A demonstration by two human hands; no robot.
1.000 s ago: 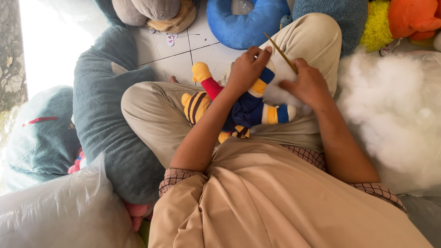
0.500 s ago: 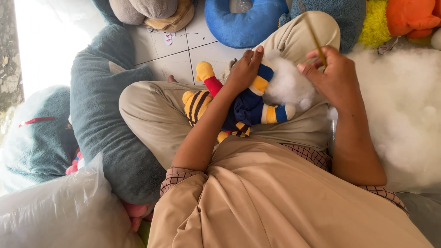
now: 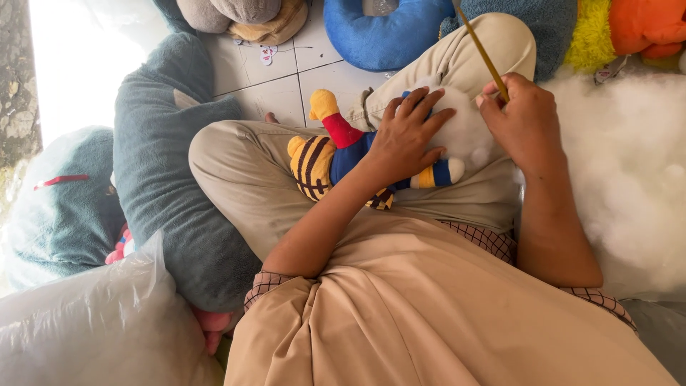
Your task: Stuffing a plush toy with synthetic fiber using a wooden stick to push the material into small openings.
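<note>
Left hand [image 3: 407,139] lay flat, open, on the doll [image 3: 343,154]; right hand [image 3: 522,118], now nearer the doll, gripped a stick [image 3: 482,51] beside heaped stuffing [image 3: 629,171].

White tiled floor [image 3: 282,68] — grey-blue plush [image 3: 171,164], blue ring cushion [image 3: 382,36], white stuffing heap [image 3: 629,164]

Blue, red, yellow-striped plush toy [image 3: 343,154], yellow stick [image 3: 483,53], seemingly white stuffing [image 3: 629,179]
</note>
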